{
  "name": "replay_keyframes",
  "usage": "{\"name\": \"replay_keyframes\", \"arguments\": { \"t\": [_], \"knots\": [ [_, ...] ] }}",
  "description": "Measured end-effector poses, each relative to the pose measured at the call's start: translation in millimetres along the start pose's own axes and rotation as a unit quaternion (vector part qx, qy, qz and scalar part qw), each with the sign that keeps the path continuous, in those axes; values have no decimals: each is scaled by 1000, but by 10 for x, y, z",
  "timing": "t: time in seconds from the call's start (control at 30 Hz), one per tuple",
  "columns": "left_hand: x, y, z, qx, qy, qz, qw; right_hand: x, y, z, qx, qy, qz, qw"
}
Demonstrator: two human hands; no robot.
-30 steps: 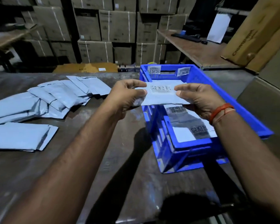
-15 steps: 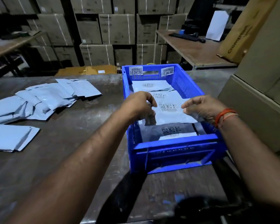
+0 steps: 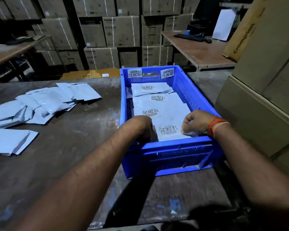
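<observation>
Squarely between the hands: a mailer at the crate's near end

The mailer (image 3: 168, 130) is seen lying flat inside the crate (image 3: 178, 145), just behind the near wall, with its label facing up. Its long axis is laid across the crate from left to right, so one short edge is presented to each hand. The left hand (image 3: 140, 126) is set at the left edge and the right hand (image 3: 196, 124) at the right edge. Neither is nearer than the other: the mailer is straddled evenly, straight ahead of the person and below the rim.

The right hand is curled, and the right edge appears to be pinched under its fingers. The left hand is bent down into the crate with its knuckles up. Its fingertips are hidden behind the back of the hand, so it cannot be told whether the left edge is gripped or merely touched.

The mailer is judged to be set in place, with only the letting go not yet done. A straight lift out would be called for, since the walls stand close on both sides. The pile (image 3: 47, 104) on the table (image 3: 77, 147) lies well to the left, nearer the left hand.
</observation>
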State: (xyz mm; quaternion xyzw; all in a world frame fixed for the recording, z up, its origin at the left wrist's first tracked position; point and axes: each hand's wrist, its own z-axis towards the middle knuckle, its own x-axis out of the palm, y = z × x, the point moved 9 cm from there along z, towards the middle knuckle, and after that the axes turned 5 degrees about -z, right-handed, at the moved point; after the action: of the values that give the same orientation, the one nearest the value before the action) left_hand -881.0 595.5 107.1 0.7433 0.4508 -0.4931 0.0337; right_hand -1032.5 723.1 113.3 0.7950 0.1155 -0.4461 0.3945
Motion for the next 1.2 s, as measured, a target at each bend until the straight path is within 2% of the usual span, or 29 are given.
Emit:
{"name": "replay_keyframes", "arguments": {
  "t": [0.03,0.17,0.37,0.47,0.53,0.67,0.83,1.0,1.2],
  "knots": [
    [26,8,20,-7,5,6,1000,19,3,7,1,10,-38,999],
    [-54,-15,-94,-13,-60,20,998,42,51,-5,10,28,-195,980],
    [-91,-73,-169,1,-68,56,996,58,70,-43,20,56,-219,974],
    [-101,-68,-171,2,-65,44,997,5,90,-47,13,31,-242,970],
    [-149,-98,-210,13,-75,44,996,-105,151,-64,7,-13,-264,964],
    [-455,-171,-341,57,-162,37,985,-381,423,-97,-28,-97,-220,970],
    [-971,-75,-515,118,-291,-7,949,-407,945,-126,-86,-132,-167,973],
    [-1262,316,-650,100,-328,-40,939,-239,1574,-42,-148,-136,-146,969],
    [-1576,1198,-795,49,-370,-57,926,143,2682,7,-235,-137,-174,946]
  ]
}}
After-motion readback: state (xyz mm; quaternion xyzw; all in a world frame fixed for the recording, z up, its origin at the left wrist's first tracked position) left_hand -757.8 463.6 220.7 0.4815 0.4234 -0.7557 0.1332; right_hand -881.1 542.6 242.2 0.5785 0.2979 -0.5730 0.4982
